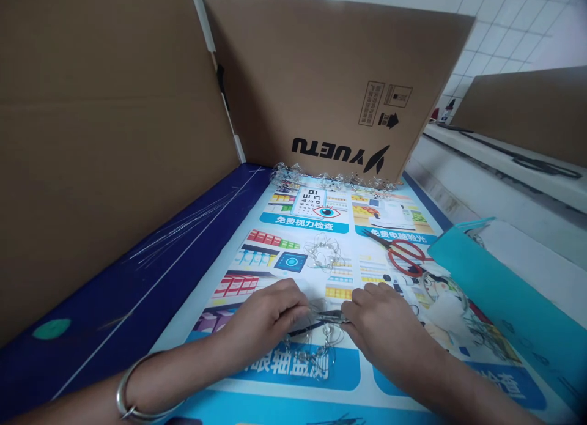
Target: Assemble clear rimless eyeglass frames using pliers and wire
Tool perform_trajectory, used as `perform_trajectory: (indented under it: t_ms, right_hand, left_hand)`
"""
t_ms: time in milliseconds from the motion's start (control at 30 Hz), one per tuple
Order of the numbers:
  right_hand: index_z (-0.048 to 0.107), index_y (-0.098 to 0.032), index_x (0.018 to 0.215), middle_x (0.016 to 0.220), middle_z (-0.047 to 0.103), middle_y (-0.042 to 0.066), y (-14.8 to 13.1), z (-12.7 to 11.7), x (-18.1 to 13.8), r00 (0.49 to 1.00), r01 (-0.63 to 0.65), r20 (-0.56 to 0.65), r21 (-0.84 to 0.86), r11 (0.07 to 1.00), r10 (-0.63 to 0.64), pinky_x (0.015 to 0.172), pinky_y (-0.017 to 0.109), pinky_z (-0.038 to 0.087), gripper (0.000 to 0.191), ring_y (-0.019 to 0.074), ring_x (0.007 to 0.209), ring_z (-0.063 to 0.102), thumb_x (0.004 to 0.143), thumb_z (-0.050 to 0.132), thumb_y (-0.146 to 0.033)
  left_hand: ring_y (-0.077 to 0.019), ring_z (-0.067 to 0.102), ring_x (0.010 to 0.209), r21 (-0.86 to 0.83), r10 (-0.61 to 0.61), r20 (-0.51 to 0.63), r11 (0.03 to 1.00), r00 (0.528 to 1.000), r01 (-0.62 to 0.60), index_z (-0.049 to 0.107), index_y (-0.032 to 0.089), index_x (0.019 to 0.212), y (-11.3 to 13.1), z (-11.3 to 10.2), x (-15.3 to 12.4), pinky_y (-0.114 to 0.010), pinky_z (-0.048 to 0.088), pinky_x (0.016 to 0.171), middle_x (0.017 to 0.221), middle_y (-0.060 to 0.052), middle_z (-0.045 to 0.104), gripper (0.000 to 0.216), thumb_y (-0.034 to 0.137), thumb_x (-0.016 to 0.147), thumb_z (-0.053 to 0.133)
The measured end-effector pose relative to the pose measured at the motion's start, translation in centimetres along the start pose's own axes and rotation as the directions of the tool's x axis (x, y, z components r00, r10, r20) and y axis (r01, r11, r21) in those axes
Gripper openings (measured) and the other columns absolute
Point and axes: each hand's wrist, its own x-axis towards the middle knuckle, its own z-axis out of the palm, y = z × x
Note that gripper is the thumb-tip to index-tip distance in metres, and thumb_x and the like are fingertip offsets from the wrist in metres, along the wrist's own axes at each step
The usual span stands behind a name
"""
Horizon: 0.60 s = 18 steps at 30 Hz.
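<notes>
Bare forearms (197, 365) lay nearest the camera, a silver bangle (121, 395) around the left one. Beyond it, the left hand (277, 312) had its thumb and fingers pinched narrow on a beaded wire piece (315, 354), though the exact contact was partly hidden. The right hand (383, 321) was curled around small metal pliers (332, 317), whose tips pointed towards the left fingers. The beaded piece was between the hands, spreading just below the pliers, above a printed sheet (367, 406).

Farther out, a beaded wire ring (323, 267) lay flat on the sheet. To its right were red-handled scissors (408, 257), and nearer, a wire coil (462, 290) beside a teal box (513, 309). Loose clear strands (178, 226) crossed the dark blue surface (183, 290) on the left. At the far edge, more wire pieces (337, 182) lined the foot of a cardboard panel (321, 76) printed YUETU upside down.
</notes>
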Motion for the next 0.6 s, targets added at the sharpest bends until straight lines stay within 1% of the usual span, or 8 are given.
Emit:
perform_trajectory:
  t_ms: [167,300,500,600]
  right_hand:
    - [0.056,-0.02,0.073,0.071,0.058,0.002,-0.25,0.15,0.0,0.998,0.027,-0.052,-0.08,0.996,-0.031,0.061,0.033,0.024,0.008,0.0191,0.069,0.048,0.081,0.055,-0.018]
    - [0.055,-0.019,0.074,0.07,0.057,0.002,-0.41,0.08,0.16,0.996,0.059,-0.06,-0.132,0.99,-0.067,0.06,0.033,0.024,0.008,0.019,0.066,0.046,0.077,0.057,-0.011]
    - [0.055,-0.018,0.077,0.073,0.057,0.003,-0.61,-0.25,0.21,0.99,0.104,-0.077,-0.142,0.984,-0.116,0.059,0.033,0.024,0.007,0.0187,0.067,0.046,0.076,0.058,-0.011]
    - [0.055,-0.017,0.077,0.073,0.056,0.003,-0.78,-0.38,0.06,0.987,0.12,-0.086,-0.138,0.983,-0.133,0.059,0.033,0.024,0.01,0.0187,0.066,0.046,0.073,0.058,-0.009]
  left_hand:
    - [-0.0143,0.051,0.072,0.035,0.031,0.008,0.999,0.999,-0.031,0.058,0.018,0.079,-0.04,0.0,-0.03,-0.025,0.039,0.063,0.076,-0.001,0.055,0.016,0.019,0.087,0.044]
    - [-0.0144,0.052,0.072,0.042,0.024,0.015,0.999,1.0,-0.024,0.058,0.018,0.077,0.02,0.03,-0.09,-0.025,0.039,0.063,0.076,-0.001,0.055,0.017,0.019,0.087,0.044]
    - [-0.0148,0.051,0.071,0.065,-0.005,-0.005,0.998,1.0,0.005,0.058,0.017,0.077,0.22,0.32,-0.02,-0.026,0.039,0.063,0.075,-0.002,0.054,0.018,0.017,0.087,0.043]
    - [-0.0146,0.05,0.07,0.093,0.008,-0.018,0.996,1.0,-0.007,0.057,0.016,0.075,0.44,0.51,0.1,-0.026,0.038,0.062,0.074,-0.002,0.053,0.017,0.017,0.086,0.043]
